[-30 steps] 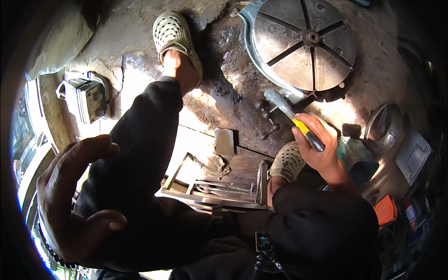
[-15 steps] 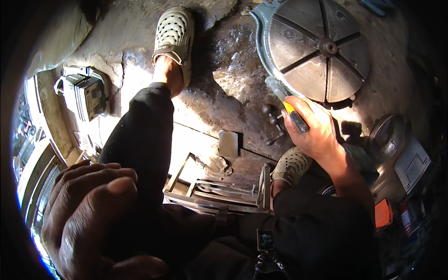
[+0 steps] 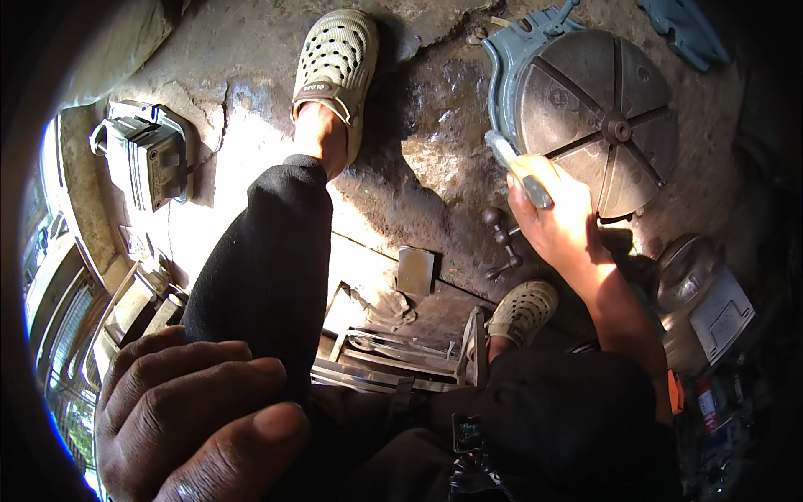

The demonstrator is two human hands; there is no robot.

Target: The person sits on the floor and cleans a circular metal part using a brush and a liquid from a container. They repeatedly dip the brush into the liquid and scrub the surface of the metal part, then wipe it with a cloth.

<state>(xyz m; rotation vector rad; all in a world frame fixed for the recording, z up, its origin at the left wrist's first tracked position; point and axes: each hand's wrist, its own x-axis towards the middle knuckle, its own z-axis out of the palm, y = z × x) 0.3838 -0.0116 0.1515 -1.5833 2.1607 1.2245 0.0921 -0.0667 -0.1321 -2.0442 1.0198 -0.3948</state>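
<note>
In my right hand (image 3: 556, 209) is a paintbrush (image 3: 534, 191), its dark handle closed in the fingers. The pale bluish bristles point up at the blue-grey painted edge of a round slotted metal table (image 3: 569, 109); whether they touch it I cannot tell. Six dark slots run out from the table's central hub. At the lower left, near my bent knee, my left hand (image 3: 196, 410) has loosely curved fingers and the thumb apart, with nothing visible in it. A dark crank handle with ball ends (image 3: 502, 238) lies on the ground below the brush hand.
A vise-like metal block (image 3: 150, 163) stands at the left. Between my clog-shod feet lie a small square plate (image 3: 414, 270) and a metal frame (image 3: 393, 351). A blue-grey part (image 3: 686, 33) is at the upper right; a clear round container (image 3: 686, 276) sits right.
The brush has moved up and slightly left along the table's blue rim, and its handle has turned in my grip. My left hand has shifted down and right. The whole view has also shifted.
</note>
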